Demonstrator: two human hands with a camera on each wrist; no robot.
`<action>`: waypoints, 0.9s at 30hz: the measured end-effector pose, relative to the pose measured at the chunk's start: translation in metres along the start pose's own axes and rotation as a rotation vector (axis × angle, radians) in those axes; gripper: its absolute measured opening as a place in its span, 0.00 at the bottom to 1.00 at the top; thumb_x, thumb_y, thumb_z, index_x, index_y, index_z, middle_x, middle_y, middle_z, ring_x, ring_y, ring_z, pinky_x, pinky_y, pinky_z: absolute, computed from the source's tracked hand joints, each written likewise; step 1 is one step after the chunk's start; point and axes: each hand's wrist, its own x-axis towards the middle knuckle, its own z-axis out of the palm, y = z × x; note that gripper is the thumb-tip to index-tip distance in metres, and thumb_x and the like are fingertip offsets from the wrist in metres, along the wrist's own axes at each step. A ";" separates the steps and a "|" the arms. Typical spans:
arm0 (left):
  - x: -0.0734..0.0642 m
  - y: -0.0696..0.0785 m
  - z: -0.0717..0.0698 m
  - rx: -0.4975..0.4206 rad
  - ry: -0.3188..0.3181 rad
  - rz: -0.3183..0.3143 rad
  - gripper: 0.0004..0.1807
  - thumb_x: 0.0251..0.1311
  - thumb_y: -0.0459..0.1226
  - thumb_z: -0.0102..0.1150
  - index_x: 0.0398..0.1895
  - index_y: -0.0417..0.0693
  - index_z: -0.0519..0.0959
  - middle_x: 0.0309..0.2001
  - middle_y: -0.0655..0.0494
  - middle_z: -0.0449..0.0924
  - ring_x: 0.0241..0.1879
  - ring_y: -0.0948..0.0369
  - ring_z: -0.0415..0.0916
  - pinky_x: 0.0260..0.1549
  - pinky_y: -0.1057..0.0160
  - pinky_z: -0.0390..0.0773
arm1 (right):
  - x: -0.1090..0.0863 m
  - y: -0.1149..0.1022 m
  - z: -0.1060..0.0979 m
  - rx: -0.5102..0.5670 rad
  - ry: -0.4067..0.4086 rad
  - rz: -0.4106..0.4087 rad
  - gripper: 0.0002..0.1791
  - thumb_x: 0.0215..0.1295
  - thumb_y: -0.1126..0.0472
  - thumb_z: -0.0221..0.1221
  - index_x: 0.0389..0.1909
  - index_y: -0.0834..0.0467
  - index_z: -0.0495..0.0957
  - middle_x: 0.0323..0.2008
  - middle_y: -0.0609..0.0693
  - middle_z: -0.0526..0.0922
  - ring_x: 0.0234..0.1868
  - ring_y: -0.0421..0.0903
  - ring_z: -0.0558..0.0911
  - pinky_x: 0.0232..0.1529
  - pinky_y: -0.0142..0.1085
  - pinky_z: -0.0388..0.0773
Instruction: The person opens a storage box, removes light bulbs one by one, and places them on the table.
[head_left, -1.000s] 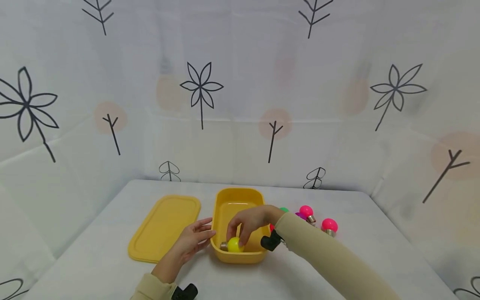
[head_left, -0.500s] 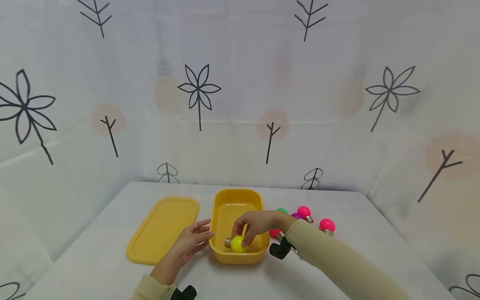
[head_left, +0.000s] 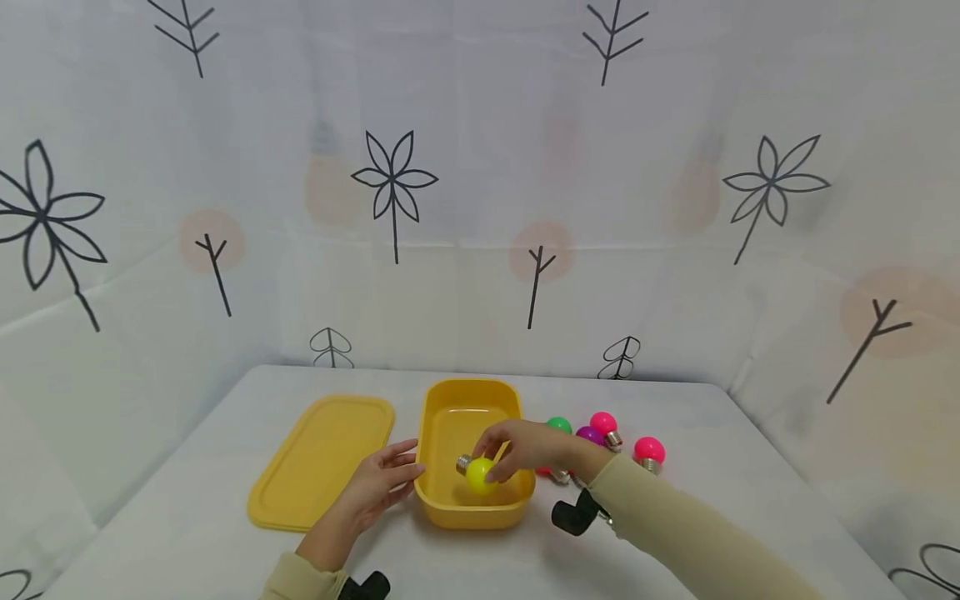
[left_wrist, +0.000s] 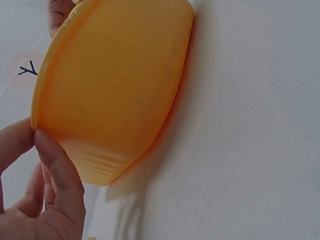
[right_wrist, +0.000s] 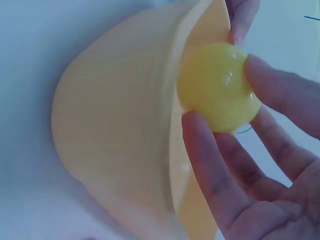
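A yellow light bulb (head_left: 481,477) with a silver screw base is pinched by my right hand (head_left: 517,446) at the mouth of a yellow plastic box (head_left: 474,517). In the right wrist view, thumb and fingertips press the round globe of the bulb (right_wrist: 217,87) close to the box's rim. My left hand (head_left: 378,483) holds the box's left side. The left wrist view shows its thumb and a finger pinching the rim of the box (left_wrist: 115,85). Part of the bulb is covered by the right fingers.
A flat yellow lid (head_left: 322,462) lies left of the box. To the right are several bulbs, among them a green bulb (head_left: 558,424), a purple bulb (head_left: 590,435) and a pink bulb (head_left: 649,450). The right forearm partly covers some. Patterned white cloth (head_left: 465,317) hangs behind.
My right hand has lifted the yellow bulb from low in the box, moving slightly right, and its screw base now tips upward to the left. The left hand keeps its hold on the rim.
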 end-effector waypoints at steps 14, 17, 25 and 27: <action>-0.001 0.001 -0.001 -0.006 -0.010 -0.005 0.33 0.51 0.34 0.67 0.61 0.36 0.68 0.46 0.45 0.73 0.36 0.58 0.75 0.38 0.62 0.79 | -0.015 0.012 0.003 0.080 0.186 -0.019 0.18 0.55 0.58 0.66 0.47 0.57 0.76 0.39 0.51 0.76 0.36 0.46 0.80 0.40 0.37 0.80; -0.002 0.001 0.000 -0.008 -0.012 -0.006 0.32 0.51 0.34 0.67 0.61 0.37 0.68 0.46 0.45 0.73 0.36 0.57 0.75 0.38 0.62 0.79 | -0.018 0.014 0.004 0.101 0.222 -0.014 0.20 0.54 0.58 0.66 0.47 0.58 0.76 0.39 0.52 0.75 0.35 0.46 0.81 0.40 0.37 0.80; -0.002 0.001 0.000 -0.011 -0.010 -0.005 0.32 0.51 0.33 0.67 0.61 0.36 0.68 0.46 0.45 0.72 0.36 0.58 0.75 0.37 0.62 0.79 | -0.025 0.012 0.007 0.097 0.294 0.004 0.19 0.53 0.58 0.67 0.46 0.56 0.77 0.38 0.51 0.75 0.35 0.45 0.79 0.38 0.36 0.80; -0.002 0.001 0.000 -0.010 -0.011 -0.006 0.32 0.51 0.33 0.67 0.61 0.36 0.68 0.46 0.45 0.72 0.36 0.58 0.75 0.37 0.62 0.79 | -0.027 0.012 0.006 0.086 0.310 0.007 0.18 0.53 0.58 0.67 0.46 0.56 0.77 0.38 0.50 0.76 0.36 0.46 0.78 0.38 0.36 0.80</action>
